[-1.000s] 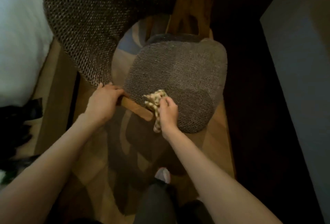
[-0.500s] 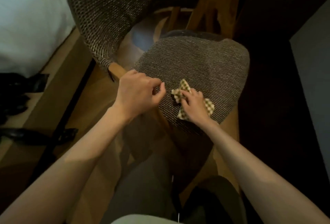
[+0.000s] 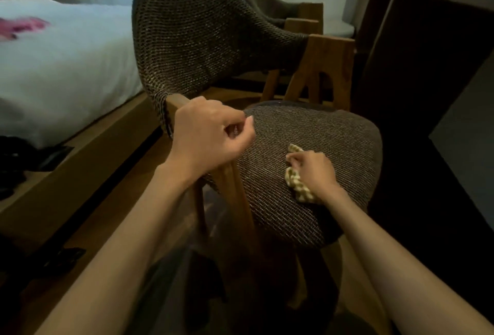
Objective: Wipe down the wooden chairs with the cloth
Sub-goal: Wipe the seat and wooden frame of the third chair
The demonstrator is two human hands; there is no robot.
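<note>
A wooden chair (image 3: 320, 72) with a woven brown backrest and a woven seat cushion (image 3: 315, 131) stands in front of me. My right hand (image 3: 314, 170) presses a crumpled yellow-and-white checked cloth (image 3: 295, 183) onto the near part of the seat and grips it. My left hand (image 3: 208, 136) hovers above the chair's left wooden arm (image 3: 176, 102), fingers curled with thumb and forefinger pinched together, and nothing visible between them. The arm's front part is hidden behind this hand.
A bed (image 3: 61, 67) with white bedding and a wooden frame runs along the left. A second similar chair (image 3: 270, 0) stands behind. A dark cabinet (image 3: 427, 54) is close on the right. Dark items (image 3: 16, 163) lie on the floor at left.
My view has lifted, showing the whole backrest and the room. My left hand left the wooden arm and rose above it. My right hand slid the cloth from the seat's edge onto the cushion.
</note>
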